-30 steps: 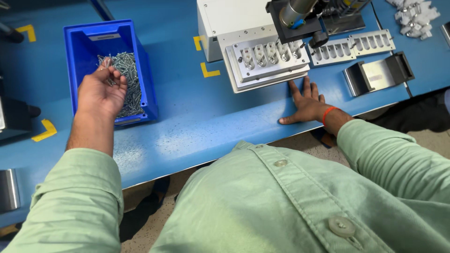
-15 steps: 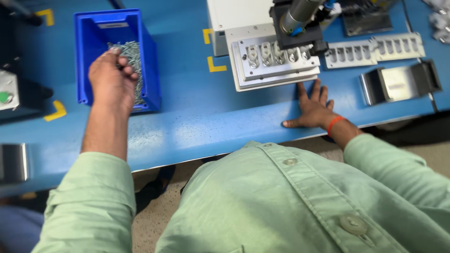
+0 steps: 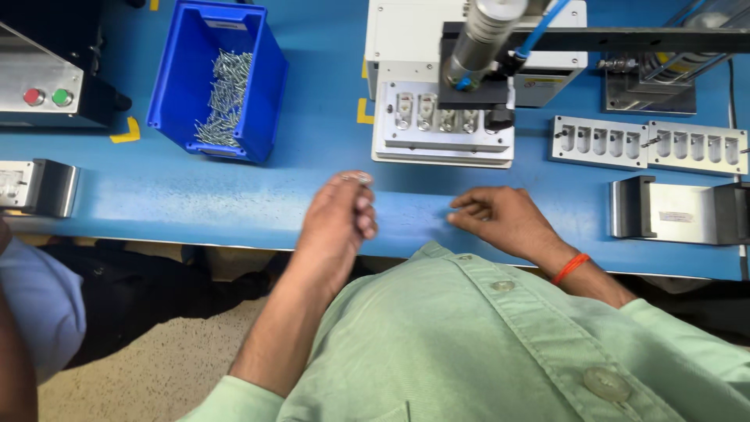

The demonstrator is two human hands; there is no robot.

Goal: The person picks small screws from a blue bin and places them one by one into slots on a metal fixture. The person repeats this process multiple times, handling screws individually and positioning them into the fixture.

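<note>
At the near edge of the blue worktop (image 3: 195,203), close to its middle, the left hand (image 3: 337,223) hangs with its fingers curled in and pressed together around small metal parts (image 3: 358,178); a bit of them glints at the fingertips, but how many the grip holds cannot be told. Just to the right, the right hand (image 3: 504,221) rests near the same edge, fingers bent and pointing left, thumb and forefinger drawn together; whether they pinch anything is too small to tell. An orange band (image 3: 570,268) circles that wrist. The two hands are near each other but apart.

Beyond the hands, toward the far edge, a white fixture (image 3: 441,144) with a row of slots sits under a press (image 3: 480,39). Toward the far left corner stands a blue bin (image 3: 176,86) with a heap of screws (image 3: 225,98) inside, well apart from the left hand. Right of the fixture lie two slotted metal trays (image 3: 648,143), and near the right edge a steel bracket (image 3: 676,211). On the left edge sit a small steel block (image 3: 39,186) and a box with a red and a green button (image 3: 43,86).
</note>
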